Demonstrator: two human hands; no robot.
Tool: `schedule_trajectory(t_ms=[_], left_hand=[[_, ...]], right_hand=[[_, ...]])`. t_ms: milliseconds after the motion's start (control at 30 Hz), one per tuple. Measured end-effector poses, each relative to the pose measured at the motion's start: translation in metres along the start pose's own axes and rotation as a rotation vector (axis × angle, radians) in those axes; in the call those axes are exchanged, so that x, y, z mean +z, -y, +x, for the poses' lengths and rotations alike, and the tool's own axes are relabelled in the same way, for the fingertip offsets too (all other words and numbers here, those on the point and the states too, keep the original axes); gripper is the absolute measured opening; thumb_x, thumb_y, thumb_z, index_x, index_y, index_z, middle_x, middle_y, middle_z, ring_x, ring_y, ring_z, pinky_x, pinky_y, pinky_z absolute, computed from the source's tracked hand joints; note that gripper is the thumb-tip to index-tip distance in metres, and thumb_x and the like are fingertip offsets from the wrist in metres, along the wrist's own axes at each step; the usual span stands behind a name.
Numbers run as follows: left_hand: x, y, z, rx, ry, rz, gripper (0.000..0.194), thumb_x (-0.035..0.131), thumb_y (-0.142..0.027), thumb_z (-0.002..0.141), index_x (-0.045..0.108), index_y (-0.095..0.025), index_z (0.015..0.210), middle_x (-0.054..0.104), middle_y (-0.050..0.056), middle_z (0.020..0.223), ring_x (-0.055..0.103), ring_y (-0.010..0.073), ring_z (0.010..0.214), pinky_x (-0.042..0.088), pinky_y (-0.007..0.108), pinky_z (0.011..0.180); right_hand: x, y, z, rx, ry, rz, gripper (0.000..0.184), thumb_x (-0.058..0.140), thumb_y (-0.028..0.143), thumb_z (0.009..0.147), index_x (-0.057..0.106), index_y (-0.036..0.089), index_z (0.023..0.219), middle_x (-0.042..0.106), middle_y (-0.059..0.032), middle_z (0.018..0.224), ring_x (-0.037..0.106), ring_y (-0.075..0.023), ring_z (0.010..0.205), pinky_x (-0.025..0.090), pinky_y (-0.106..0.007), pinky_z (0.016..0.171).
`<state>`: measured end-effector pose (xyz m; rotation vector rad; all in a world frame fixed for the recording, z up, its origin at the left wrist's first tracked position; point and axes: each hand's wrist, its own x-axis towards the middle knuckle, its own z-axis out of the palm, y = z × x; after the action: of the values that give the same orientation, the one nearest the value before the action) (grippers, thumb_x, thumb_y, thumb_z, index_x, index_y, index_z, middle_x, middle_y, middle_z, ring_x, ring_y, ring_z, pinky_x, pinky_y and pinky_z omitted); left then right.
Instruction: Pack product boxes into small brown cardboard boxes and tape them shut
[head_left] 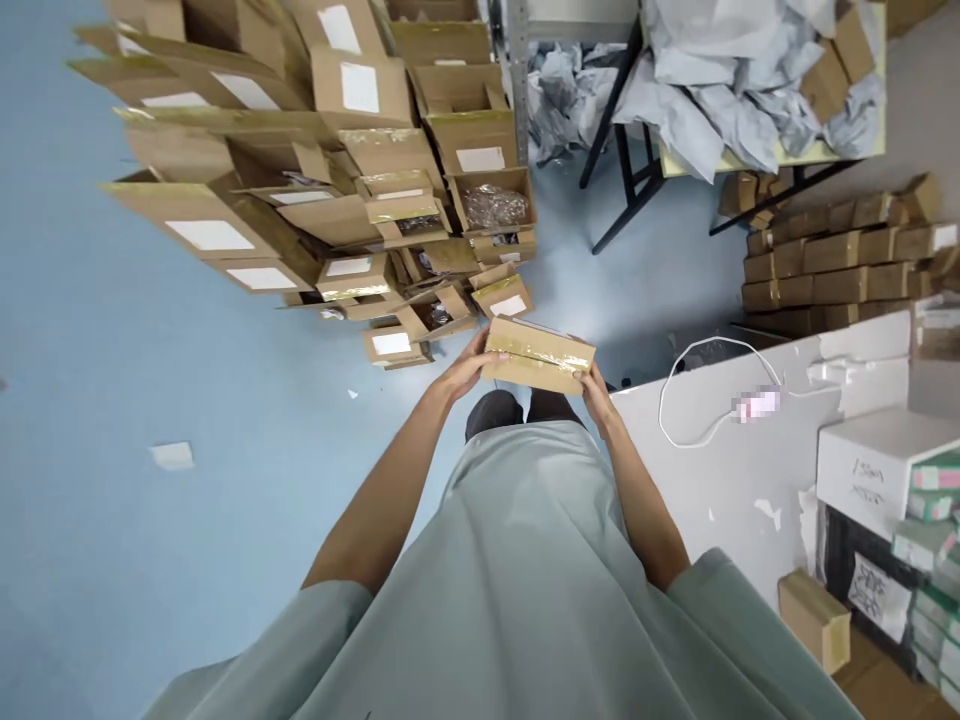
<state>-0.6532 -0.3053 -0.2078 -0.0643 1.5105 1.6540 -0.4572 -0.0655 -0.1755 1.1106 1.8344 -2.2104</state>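
Note:
A brown cardboard box (538, 352), with shiny clear tape along its seam, is held level in front of my body. My left hand (471, 366) grips its left end, the thumb lying over the top face. At the opposite end, my right hand (595, 394) closes on the lower right corner. Whatever is inside the box is hidden. Just beyond it stands a small carton with a white label (508, 298), part of a cluster of open cartons.
Stacked open cartons (210, 235) fill the upper left. A table heaped with grey mailing bags (720, 110) stands at the upper right, brown boxes (840, 255) piled below. At right, a white tabletop (720, 500) bears a white cable (663, 400). A paper scrap (172, 456) lies on the blue floor.

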Motion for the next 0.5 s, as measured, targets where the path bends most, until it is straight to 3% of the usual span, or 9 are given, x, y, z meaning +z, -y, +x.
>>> schedule_trajectory(t_ms=[133,233,367,500], left_hand=[[-0.037,-0.023,0.048,0.026,-0.165,-0.089,0.105,0.093,-0.054,0.068,0.062,-0.030,0.166,0.082,0.014,0.145,0.076,0.0397,0.138,0.064,0.060,0.121],[-0.065,-0.028,0.082,0.024,-0.246,-0.132,0.102,0.093,-0.055,0.071,0.061,-0.032,0.165,0.081,0.012,0.147,0.076,0.0387,0.137,0.064,0.059,0.120],[-0.100,-0.017,0.131,-0.025,-0.312,-0.164,0.093,0.090,-0.051,0.072,0.064,-0.031,0.159,0.082,0.010,0.144,0.076,0.0379,0.133,0.064,0.058,0.118],[-0.134,0.006,0.189,-0.076,-0.345,-0.154,0.086,0.086,-0.050,0.074,0.067,-0.032,0.155,0.085,0.008,0.132,0.077,0.0370,0.126,0.066,0.056,0.111]], right_hand=[[0.030,0.049,0.125,0.026,0.163,-0.090,0.078,0.072,0.059,0.090,0.065,0.033,0.163,0.079,-0.0027,0.160,0.073,-0.0320,0.148,0.063,-0.050,0.125],[0.054,0.067,0.204,0.068,0.272,-0.111,0.076,0.074,0.052,0.087,0.067,0.033,0.160,0.082,-0.0012,0.155,0.077,-0.0304,0.140,0.063,-0.049,0.124],[0.082,0.066,0.286,0.175,0.356,-0.184,0.072,0.074,0.053,0.089,0.068,0.032,0.157,0.085,-0.0019,0.144,0.080,-0.0277,0.131,0.061,-0.049,0.123],[0.103,0.039,0.351,0.216,0.356,-0.244,0.065,0.071,0.053,0.091,0.069,0.034,0.153,0.084,-0.0002,0.143,0.078,-0.0266,0.131,0.060,-0.049,0.123]])
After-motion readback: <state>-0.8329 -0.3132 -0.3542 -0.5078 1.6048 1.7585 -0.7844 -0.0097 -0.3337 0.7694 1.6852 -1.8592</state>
